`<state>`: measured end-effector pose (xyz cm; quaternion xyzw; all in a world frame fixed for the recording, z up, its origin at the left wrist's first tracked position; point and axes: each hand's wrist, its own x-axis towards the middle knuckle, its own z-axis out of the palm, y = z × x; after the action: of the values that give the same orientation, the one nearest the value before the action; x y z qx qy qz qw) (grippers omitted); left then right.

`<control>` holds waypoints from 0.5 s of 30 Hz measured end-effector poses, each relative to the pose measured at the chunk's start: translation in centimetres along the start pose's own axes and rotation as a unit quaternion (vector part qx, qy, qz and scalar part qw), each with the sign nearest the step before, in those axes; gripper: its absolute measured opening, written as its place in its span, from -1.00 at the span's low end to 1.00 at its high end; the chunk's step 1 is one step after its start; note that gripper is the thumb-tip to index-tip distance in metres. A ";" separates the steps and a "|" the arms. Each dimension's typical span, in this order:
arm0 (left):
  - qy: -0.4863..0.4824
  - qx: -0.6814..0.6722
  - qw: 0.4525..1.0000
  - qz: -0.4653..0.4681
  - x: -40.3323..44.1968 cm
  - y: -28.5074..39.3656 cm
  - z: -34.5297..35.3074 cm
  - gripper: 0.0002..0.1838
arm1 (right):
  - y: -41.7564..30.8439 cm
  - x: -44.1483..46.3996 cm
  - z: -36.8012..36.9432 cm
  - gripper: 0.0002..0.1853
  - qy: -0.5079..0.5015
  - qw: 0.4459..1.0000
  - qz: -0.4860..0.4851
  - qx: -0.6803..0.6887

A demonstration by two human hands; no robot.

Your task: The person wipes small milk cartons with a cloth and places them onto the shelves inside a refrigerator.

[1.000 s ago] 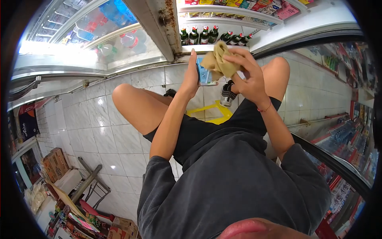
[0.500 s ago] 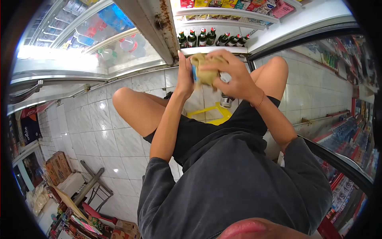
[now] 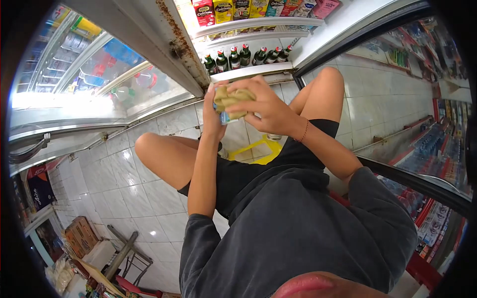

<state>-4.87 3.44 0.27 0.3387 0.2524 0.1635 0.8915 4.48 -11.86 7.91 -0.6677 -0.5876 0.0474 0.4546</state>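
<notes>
Near the cooler's lower edge, my left hand point(image 3: 212, 115) holds a small blue carton point(image 3: 226, 118), mostly hidden behind the cloth. My right hand point(image 3: 263, 105) grips a crumpled tan cloth point(image 3: 232, 101) and presses it against the carton. Just beyond both hands, several green bottles point(image 3: 234, 58) stand on the cooler's bottom shelf point(image 3: 278, 66). Above them, colourful cartons point(image 3: 223, 11) line a higher shelf.
A rusty door post point(image 3: 171, 32) rises left of the hands. On the right stands an open glass door point(image 3: 382, 99) with a black frame. Yellow plastic point(image 3: 268, 150) lies between the legs. Cardboard boxes point(image 3: 81, 237) and a folded metal stand point(image 3: 130, 253) are at lower left.
Both hands have moved left in view with the carton and cloth. The cloth now covers more of the carton than a second ago. The view has shifted, showing more of the upper shelf's cartons.
</notes>
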 end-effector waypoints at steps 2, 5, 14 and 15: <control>-0.081 0.000 0.995 -0.059 0.1 -0.1 -1.2 -0.26 | 0.2 -0.7 0.2 -0.65 -0.106 0.994 -0.019 -0.007; -0.087 -0.025 0.995 -0.033 -0.3 0.3 -1.5 -0.49 | -0.5 -1.8 -1.4 -0.62 -0.196 0.971 -0.015 0.139; 0.023 -0.069 0.997 -0.014 0.0 0.3 -0.5 -0.66 | 2.1 0.6 -3.8 -0.63 0.053 0.990 0.053 0.118; 0.024 -0.066 0.997 -0.013 0.0 0.5 -0.5 -0.66 | 2.3 0.9 -3.5 -0.62 0.075 0.990 0.052 0.103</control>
<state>-5.19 4.04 0.28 0.2715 0.2665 0.1764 0.9078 8.53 -12.77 8.90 -0.6482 -0.5087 0.0812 0.5608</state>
